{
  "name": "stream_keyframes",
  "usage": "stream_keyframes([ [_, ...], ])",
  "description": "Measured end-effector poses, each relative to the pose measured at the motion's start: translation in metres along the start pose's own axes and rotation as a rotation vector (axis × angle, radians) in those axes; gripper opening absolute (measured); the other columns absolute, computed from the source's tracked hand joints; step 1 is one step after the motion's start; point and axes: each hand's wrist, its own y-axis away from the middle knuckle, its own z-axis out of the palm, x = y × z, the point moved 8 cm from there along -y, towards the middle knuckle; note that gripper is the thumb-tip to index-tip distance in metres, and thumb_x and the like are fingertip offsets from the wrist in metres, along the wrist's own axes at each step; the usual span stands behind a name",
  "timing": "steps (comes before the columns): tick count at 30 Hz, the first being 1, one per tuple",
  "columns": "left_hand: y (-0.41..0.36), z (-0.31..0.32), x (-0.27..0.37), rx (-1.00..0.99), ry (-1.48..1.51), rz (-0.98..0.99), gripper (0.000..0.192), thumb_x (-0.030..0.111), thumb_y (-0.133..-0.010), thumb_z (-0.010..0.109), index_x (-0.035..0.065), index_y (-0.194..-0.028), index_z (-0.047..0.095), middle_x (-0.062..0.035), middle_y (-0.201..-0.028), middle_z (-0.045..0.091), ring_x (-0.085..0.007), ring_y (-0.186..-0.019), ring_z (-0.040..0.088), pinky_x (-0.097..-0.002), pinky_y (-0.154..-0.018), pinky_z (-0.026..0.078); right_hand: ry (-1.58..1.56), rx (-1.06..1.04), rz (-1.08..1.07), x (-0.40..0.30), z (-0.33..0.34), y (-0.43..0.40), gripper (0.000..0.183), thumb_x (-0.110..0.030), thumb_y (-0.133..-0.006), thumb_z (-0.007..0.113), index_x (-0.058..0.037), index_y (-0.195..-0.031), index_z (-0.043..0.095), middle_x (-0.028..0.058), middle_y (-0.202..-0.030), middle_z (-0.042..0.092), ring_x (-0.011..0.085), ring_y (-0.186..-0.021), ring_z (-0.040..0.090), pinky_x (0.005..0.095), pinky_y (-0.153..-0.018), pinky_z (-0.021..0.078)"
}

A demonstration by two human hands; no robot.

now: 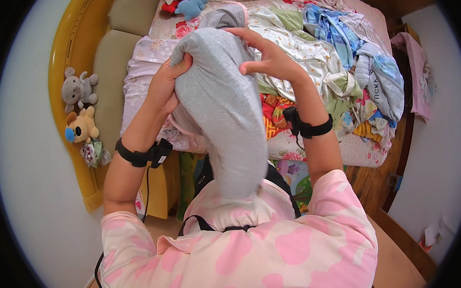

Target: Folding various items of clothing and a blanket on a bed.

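A light grey knit garment point(222, 86) hangs in front of my body, its long end reaching down to my pink-and-cream shirt. My left hand point(171, 79) grips its upper left edge, thumb on top and the other fingers partly hidden by cloth. At its upper right, my right hand point(267, 55) is spread, thumb and fingers apart, fingertips against the fabric. A grey striped part with pink trim point(227, 16) shows beyond the top fold. Which part of the garment hangs down, sleeve or leg, I cannot tell.
A bed point(285, 153) with a floral sheet lies ahead. On its right are a blue plaid cloth point(328, 31), a white printed cloth point(288, 45) and a grey-blue garment point(384, 83). Plush toys point(77, 91) sit along the yellow headboard point(58, 55) at left.
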Motion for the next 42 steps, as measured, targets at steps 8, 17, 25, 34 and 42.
stream_keyframes([
  [8, 0.048, -0.023, -0.050, -0.020, 0.018, -0.071, 0.047, 0.028, -0.095, 0.065, 0.0023, -0.132, 0.052, -0.0066, -0.123, 0.062, -0.0163, -0.111, 0.060, -0.0308, -0.098, 0.047, 0.166, -0.271, 0.198, -0.014, 0.033, 0.016, 0.078, -0.033, -0.075, 0.083, -0.0198, -0.144, 0.048, 0.0068, -0.145, 0.050, 0.0210, -0.126, 0.050, 0.0390, -0.101, 0.0439],
  [17, 0.051, -0.132, -0.167, 0.170, -0.095, -0.194, 0.049, 0.022, -0.094, 0.067, 0.0014, -0.135, 0.050, -0.0069, -0.121, 0.063, -0.0152, -0.110, 0.060, -0.0298, -0.096, 0.046, 0.038, -0.382, 0.199, 0.136, 0.159, 0.058, 0.058, -0.031, -0.078, 0.077, -0.0051, -0.127, 0.060, 0.0176, -0.115, 0.066, 0.0301, -0.107, 0.061, 0.0383, -0.093, 0.0464],
  [25, 0.024, -0.187, -0.135, 0.224, -0.026, -0.121, 0.043, 0.014, -0.093, 0.066, 0.0025, -0.131, 0.049, -0.0062, -0.107, 0.065, -0.0121, -0.098, 0.063, -0.0263, -0.088, 0.050, 0.652, -0.267, 0.282, 0.103, 0.168, 0.038, 0.033, -0.029, -0.074, 0.074, -0.0050, -0.089, 0.057, 0.0126, -0.074, 0.067, 0.0383, -0.076, 0.064, 0.0479, -0.076, 0.0465],
  [34, 0.016, -0.148, -0.105, 0.046, -0.389, -0.036, 0.046, 0.012, -0.089, 0.070, 0.0018, -0.129, 0.050, -0.0001, -0.090, 0.064, -0.0060, -0.083, 0.057, -0.0194, -0.077, 0.043, 1.047, -0.082, 0.395, 0.133, 0.163, 0.015, 0.022, -0.023, -0.076, 0.069, -0.0054, -0.085, 0.059, 0.0131, -0.070, 0.067, 0.0311, -0.072, 0.066, 0.0443, -0.078, 0.0427],
  [42, 0.063, -0.153, -0.163, 0.057, -0.282, -0.496, 0.055, 0.030, -0.082, 0.081, -0.0002, -0.120, 0.056, -0.0030, -0.097, 0.064, -0.0101, -0.088, 0.058, -0.0262, -0.079, 0.048, 1.053, 0.064, 0.502, 0.199, 0.119, 0.015, 0.030, -0.020, -0.067, 0.075, -0.0041, -0.087, 0.060, 0.0153, -0.072, 0.067, 0.0330, -0.076, 0.067, 0.0470, -0.069, 0.0502],
])
